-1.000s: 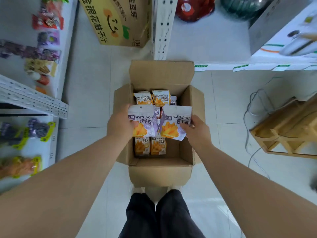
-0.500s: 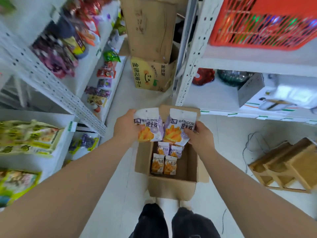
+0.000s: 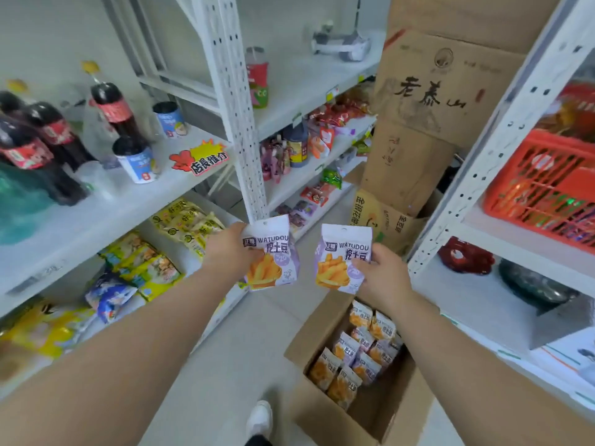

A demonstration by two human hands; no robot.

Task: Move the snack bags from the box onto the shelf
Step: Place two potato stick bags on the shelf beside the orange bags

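My left hand (image 3: 230, 251) grips a purple-and-white snack bag (image 3: 273, 255) printed with fries, held upright in front of me. My right hand (image 3: 383, 275) holds a second identical snack bag (image 3: 341, 257) beside it, a small gap between the two. Both bags hang in the aisle above the floor. Below my right arm the open cardboard box (image 3: 309, 410) stands on the floor with several more of the same bags (image 3: 357, 355) inside. The white shelf unit (image 3: 106, 217) on my left carries drinks above and snack packs below.
Cola bottles (image 3: 48, 146) and cups (image 3: 138, 162) stand on the upper left shelf. Yellow and blue snack packs (image 3: 141, 268) fill the lower one. Stacked cardboard boxes (image 3: 418, 123) block the aisle's far end. A right shelf holds an orange basket (image 3: 544, 191).
Both hands have lifted their bags up out of the box and slightly apart. My view has swung up and left, from the box toward the left shelves.
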